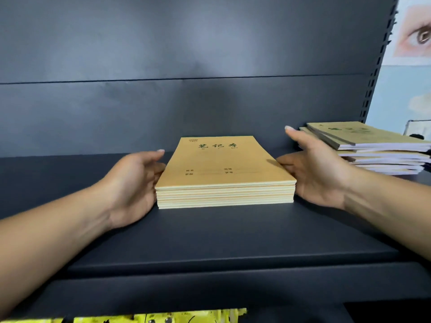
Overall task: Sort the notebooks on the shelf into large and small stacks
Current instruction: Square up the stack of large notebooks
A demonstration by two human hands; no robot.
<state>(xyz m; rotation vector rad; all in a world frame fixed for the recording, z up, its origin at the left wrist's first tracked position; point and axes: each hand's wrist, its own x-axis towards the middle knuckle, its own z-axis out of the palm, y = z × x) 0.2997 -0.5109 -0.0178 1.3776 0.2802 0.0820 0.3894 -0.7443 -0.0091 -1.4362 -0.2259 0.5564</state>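
A neat stack of tan notebooks (224,173) with green characters on the top cover sits mid-shelf on the dark shelf board (210,234). My left hand (135,185) lies against the stack's left side with its fingers straight. My right hand (314,169) lies against the right side, fingers straight, thumb toward the stack. A second, looser stack of tan notebooks (377,150) lies at the right end of the shelf, its upper books askew; my right hand hides its left edge.
A dark back panel (186,101) closes the shelf behind the stacks. A slotted upright (375,73) bounds the right side, with a poster beyond it. Yellow packaged items (163,318) show on the level below.
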